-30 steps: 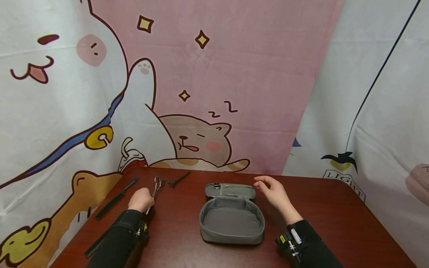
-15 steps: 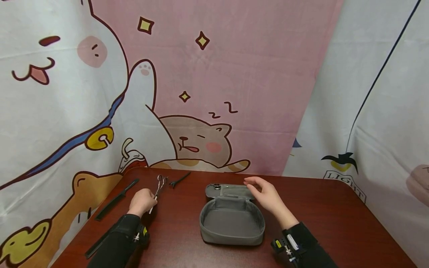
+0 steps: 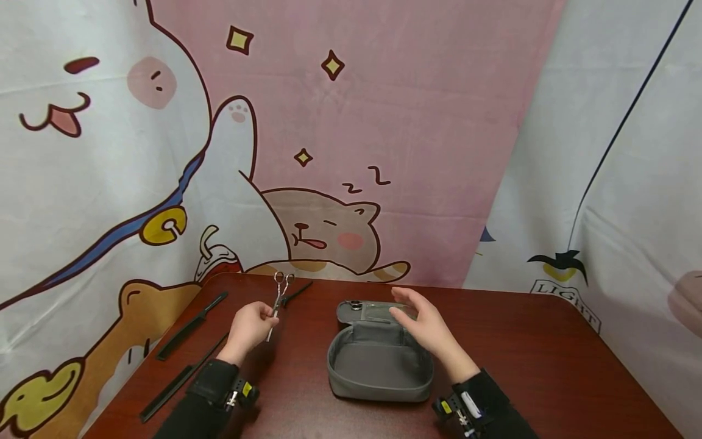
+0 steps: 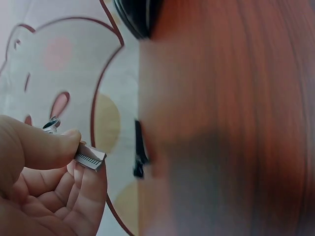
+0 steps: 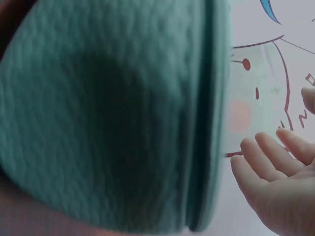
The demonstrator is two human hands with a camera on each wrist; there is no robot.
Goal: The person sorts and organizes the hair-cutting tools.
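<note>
My left hand (image 3: 251, 327) pinches a pair of silver thinning scissors (image 3: 278, 299) between thumb and fingers. Their finger rings point up and away; toothed blade (image 4: 89, 160) shows past the fingertips in the left wrist view. A grey-green zip case (image 3: 379, 390) sits on the table with its lid (image 3: 378, 311) folded back and a bare interior. Over the right side of the case hovers my right hand (image 3: 430, 329), fingers loosely spread and holding nothing. The right wrist view has the case's textured wall (image 5: 98, 123) large, with my fingers beyond it.
Two dark combs, the farther comb (image 3: 189, 328) and the nearer comb (image 3: 170, 391), lie on the left of the brown table (image 3: 548, 366). A dark hair clip (image 3: 298, 292) lies behind the scissors. A cartoon-printed cloth (image 3: 428, 152) hangs along the table's back edge.
My left hand has lifted the scissors and carried them right, toward the case. The right hand has shifted left, from beside the lid to over the case's right side. The case stays put.
</note>
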